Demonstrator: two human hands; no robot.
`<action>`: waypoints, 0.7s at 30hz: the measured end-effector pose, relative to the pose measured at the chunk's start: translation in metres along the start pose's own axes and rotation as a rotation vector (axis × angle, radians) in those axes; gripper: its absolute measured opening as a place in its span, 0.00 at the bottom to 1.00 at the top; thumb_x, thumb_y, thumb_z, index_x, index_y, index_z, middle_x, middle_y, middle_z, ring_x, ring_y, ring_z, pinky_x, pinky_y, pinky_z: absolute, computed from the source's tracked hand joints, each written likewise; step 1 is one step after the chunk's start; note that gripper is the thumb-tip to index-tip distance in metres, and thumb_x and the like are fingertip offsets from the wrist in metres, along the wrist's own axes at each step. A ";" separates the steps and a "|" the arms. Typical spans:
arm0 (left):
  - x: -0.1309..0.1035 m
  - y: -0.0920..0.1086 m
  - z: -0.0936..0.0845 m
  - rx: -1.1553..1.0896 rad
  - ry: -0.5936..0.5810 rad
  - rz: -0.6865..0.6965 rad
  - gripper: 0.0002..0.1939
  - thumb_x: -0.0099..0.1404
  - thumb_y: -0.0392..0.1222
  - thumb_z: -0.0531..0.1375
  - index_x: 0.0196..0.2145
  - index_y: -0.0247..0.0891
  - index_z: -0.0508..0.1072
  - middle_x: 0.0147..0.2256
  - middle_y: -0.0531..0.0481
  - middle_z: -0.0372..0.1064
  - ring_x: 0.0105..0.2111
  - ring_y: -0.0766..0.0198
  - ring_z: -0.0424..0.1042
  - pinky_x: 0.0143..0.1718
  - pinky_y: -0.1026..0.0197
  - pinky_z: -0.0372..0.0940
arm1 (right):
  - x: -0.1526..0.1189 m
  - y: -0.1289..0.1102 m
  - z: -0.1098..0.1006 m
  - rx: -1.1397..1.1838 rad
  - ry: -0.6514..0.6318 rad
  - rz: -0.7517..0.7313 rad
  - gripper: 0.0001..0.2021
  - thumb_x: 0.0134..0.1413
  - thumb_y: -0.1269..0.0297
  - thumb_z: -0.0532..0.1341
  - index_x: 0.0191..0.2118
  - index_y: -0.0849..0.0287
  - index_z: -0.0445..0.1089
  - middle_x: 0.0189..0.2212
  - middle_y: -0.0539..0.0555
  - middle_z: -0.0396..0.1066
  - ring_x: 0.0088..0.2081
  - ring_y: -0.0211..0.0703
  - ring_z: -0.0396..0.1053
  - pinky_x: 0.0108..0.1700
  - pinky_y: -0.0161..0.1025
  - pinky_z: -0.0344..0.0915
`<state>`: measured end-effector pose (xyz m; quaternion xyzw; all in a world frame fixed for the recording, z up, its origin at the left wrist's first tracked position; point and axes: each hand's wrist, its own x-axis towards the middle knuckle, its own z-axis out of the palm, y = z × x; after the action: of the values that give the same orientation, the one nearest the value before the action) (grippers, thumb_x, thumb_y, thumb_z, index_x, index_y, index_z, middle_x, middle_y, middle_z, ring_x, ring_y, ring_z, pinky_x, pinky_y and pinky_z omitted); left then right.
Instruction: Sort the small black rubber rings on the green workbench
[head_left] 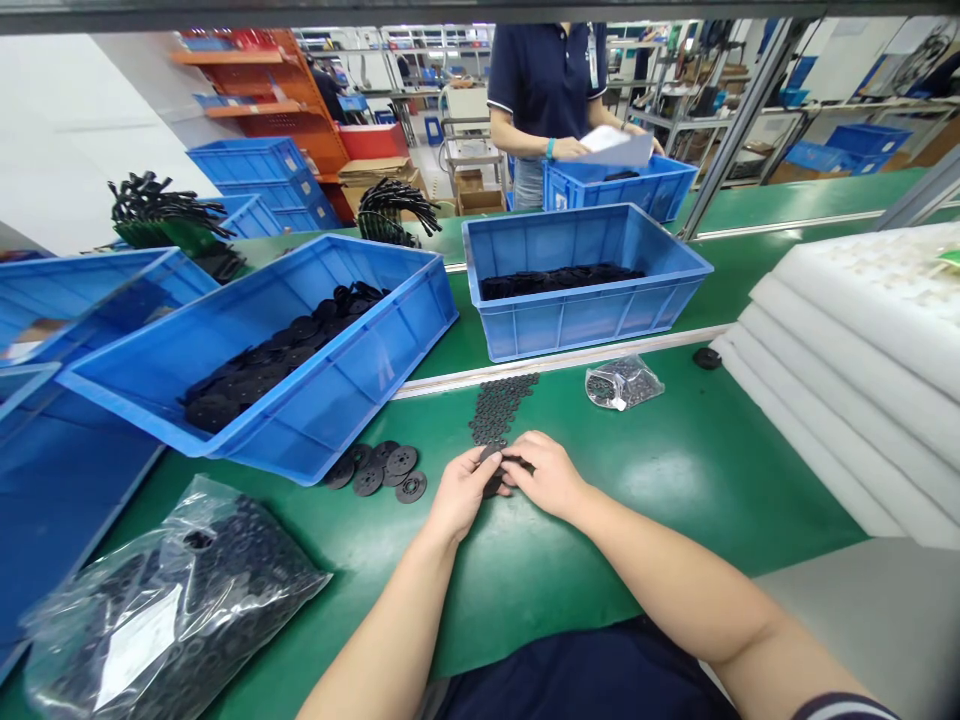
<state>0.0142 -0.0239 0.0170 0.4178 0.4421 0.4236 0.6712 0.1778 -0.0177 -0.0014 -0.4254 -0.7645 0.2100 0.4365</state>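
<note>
Over the green tabletop, my left hand (459,492) grips a black plastic disc (491,455) between thumb and fingers. My right hand (546,472) meets it from the other side, its fingertips pinched at the disc and partly hiding it. Whether a small ring sits in those fingertips is hidden. Just beyond the hands lies a spread of small black rings (504,405). Left of my hands is a loose group of black discs (382,468), some overlapping, one showing a ringed centre.
Two blue bins (397,350) (592,310) of black discs stand behind. A large clear bag of black parts (217,600) lies front left, a small bag (626,385) back right. White foam sheets (840,370) are stacked at right. Across the bench a person (551,100) holds white sheets over another bin.
</note>
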 end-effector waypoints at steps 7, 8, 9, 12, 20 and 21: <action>0.004 0.021 -0.035 0.151 0.496 0.219 0.16 0.60 0.49 0.61 0.39 0.32 0.72 0.34 0.42 0.77 0.25 0.63 0.73 0.26 0.60 0.69 | 0.003 0.009 -0.001 -0.301 -0.172 0.122 0.19 0.60 0.65 0.63 0.56 0.60 0.70 0.46 0.61 0.69 0.49 0.51 0.65 0.52 0.48 0.66; 0.005 0.024 -0.044 0.226 0.627 0.263 0.15 0.61 0.46 0.59 0.41 0.33 0.71 0.36 0.42 0.77 0.26 0.62 0.74 0.29 0.58 0.70 | 0.004 0.008 -0.001 -0.358 -0.223 0.137 0.22 0.60 0.62 0.64 0.59 0.59 0.68 0.47 0.61 0.68 0.50 0.52 0.64 0.53 0.50 0.65; 0.006 0.027 -0.053 0.337 0.757 0.311 0.14 0.62 0.43 0.57 0.43 0.33 0.71 0.38 0.42 0.76 0.30 0.60 0.75 0.33 0.56 0.71 | 0.006 0.006 0.000 -0.404 -0.268 0.142 0.24 0.60 0.60 0.65 0.61 0.58 0.67 0.49 0.62 0.68 0.50 0.54 0.63 0.53 0.51 0.65; 0.007 0.032 -0.079 0.787 0.987 0.404 0.16 0.60 0.35 0.53 0.46 0.34 0.71 0.42 0.40 0.74 0.43 0.53 0.74 0.50 0.47 0.67 | 0.011 0.001 0.001 -0.487 -0.348 0.132 0.24 0.60 0.55 0.64 0.60 0.56 0.68 0.50 0.63 0.66 0.50 0.55 0.62 0.51 0.52 0.63; 0.002 0.024 -0.100 1.168 0.815 0.080 0.21 0.54 0.50 0.66 0.42 0.36 0.72 0.41 0.36 0.65 0.43 0.40 0.69 0.48 0.41 0.64 | 0.007 0.006 0.000 -0.496 -0.281 0.139 0.10 0.62 0.64 0.63 0.47 0.56 0.76 0.42 0.60 0.67 0.45 0.53 0.62 0.46 0.48 0.62; 0.002 0.024 -0.098 1.182 0.794 0.088 0.21 0.53 0.50 0.68 0.41 0.37 0.72 0.41 0.37 0.65 0.42 0.41 0.70 0.46 0.42 0.64 | 0.006 0.009 0.000 -0.491 -0.269 0.139 0.09 0.62 0.66 0.62 0.46 0.56 0.76 0.41 0.60 0.67 0.44 0.53 0.62 0.46 0.48 0.62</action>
<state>-0.0830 0.0033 0.0131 0.5433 0.7917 0.2598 0.1031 0.1804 -0.0079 -0.0043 -0.5382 -0.8124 0.1024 0.1996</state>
